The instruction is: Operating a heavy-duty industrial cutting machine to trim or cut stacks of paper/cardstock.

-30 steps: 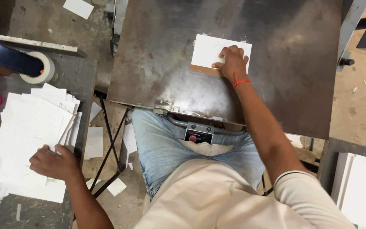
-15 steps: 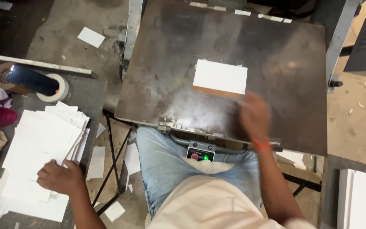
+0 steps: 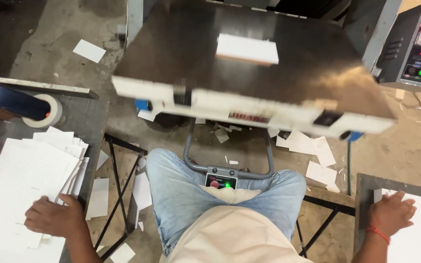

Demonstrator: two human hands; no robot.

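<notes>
Head view: the left hand lies palm down, fingers loosely curled, on the near edge of a fanned stack of white paper sheets spread over the grey bench at the left; its grip is flat on the top sheets and closes round nothing. The right hand, a red thread band at its wrist, rests with fingers spread on a second pile of white sheets lying on a dark bench at the lower right, its grip likewise wide and pressing, not holding. Between the two arms sit the person's pale blue jeans and cream shirt. Ahead, well apart from both hands, a dark steel press plate with a blurred white front edge carries a small block of white cards. A grey control box with red and green lamps stands at the upper right. A roll of white tape and a dark blue cylinder sit on the left bench beyond the stack. Paper offcuts litter the concrete floor beneath the plate
</notes>
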